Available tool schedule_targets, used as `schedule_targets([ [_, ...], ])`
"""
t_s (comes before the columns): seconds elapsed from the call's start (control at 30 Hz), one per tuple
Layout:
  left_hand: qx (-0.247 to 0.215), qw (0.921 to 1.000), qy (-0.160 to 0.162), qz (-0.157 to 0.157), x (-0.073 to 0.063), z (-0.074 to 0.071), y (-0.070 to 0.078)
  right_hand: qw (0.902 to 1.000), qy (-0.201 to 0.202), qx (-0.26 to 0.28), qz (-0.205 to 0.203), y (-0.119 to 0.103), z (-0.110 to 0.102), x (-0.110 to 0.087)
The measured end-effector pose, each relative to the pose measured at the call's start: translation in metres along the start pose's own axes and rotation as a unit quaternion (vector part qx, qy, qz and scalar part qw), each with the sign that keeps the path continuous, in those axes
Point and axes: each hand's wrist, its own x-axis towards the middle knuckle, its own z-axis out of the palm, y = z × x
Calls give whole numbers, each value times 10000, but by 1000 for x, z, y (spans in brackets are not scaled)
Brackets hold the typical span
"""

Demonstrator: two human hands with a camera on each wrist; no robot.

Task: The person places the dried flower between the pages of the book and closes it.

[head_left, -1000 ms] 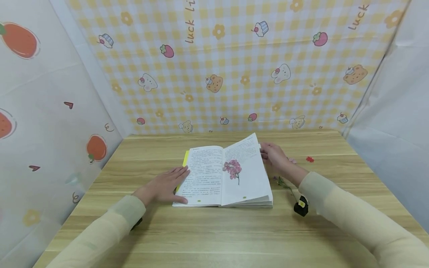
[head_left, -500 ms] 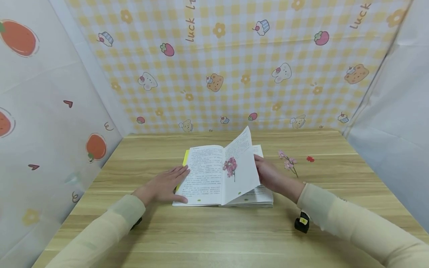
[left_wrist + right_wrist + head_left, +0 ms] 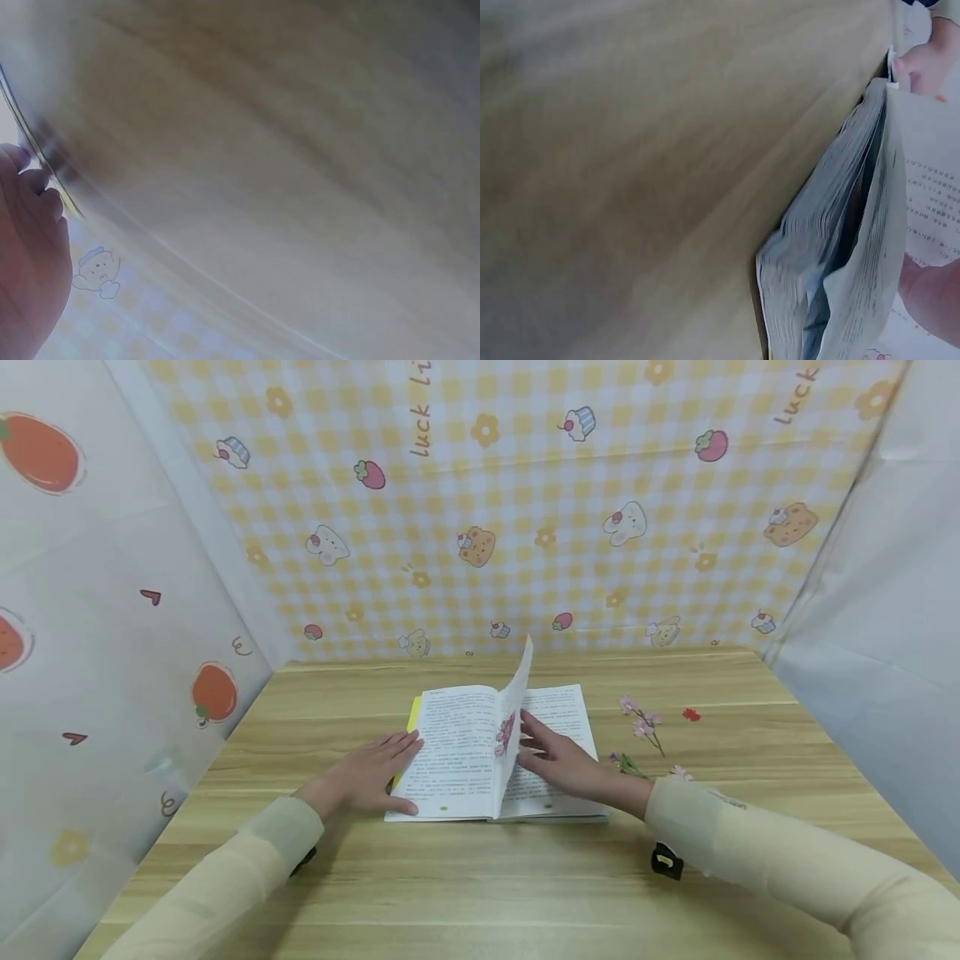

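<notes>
An open book [image 3: 457, 760] lies on the wooden table, its yellow cover showing at the left edge. One page [image 3: 517, 693] stands almost upright from the middle, with a flat pink flower [image 3: 505, 735] on its left-facing side. My right hand [image 3: 566, 764] touches the right side of that page with spread, loosely bent fingers. The right wrist view shows its thumb [image 3: 930, 300] close by the lifted page and the thick page block [image 3: 817, 217]. My left hand [image 3: 371, 772] lies flat at the book's left edge, fingertips on the margin, thumb at the lower corner.
Right of the book lie a pink flower sprig [image 3: 642, 724], a purple sprig [image 3: 628, 766], a pale pink blossom [image 3: 681, 772] beside the sleeve and a small red flower [image 3: 691, 715]. A black device [image 3: 666, 861] hangs under my right wrist. A checked cloth [image 3: 517, 527] backs the table.
My right hand has moved left, swinging the flower page from nearly flat on the right up to almost vertical. Printed text beneath is uncovered. My left hand has stayed put.
</notes>
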Motion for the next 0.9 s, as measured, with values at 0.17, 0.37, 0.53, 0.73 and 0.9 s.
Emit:
schedule_targets([
  [0.17,26,10000,13,5,0,0,-1,9866,-337,-1569,-291,2,3,6],
  [0.37,-201,9996,185,53,-2,-2,-1,9593,-665,-2624,-803,10,12,12],
  [0.53,-630,9967,520,1,-7,0,-2,9404,-896,-3146,-926,10,19,16],
  [0.73,-1257,9854,1145,-15,-13,-1,-5,9218,-1083,-3601,-941,7,23,21],
  [0.9,-1575,9739,1632,118,-19,-4,-10,8998,-1191,-4043,-1126,4,25,23],
])
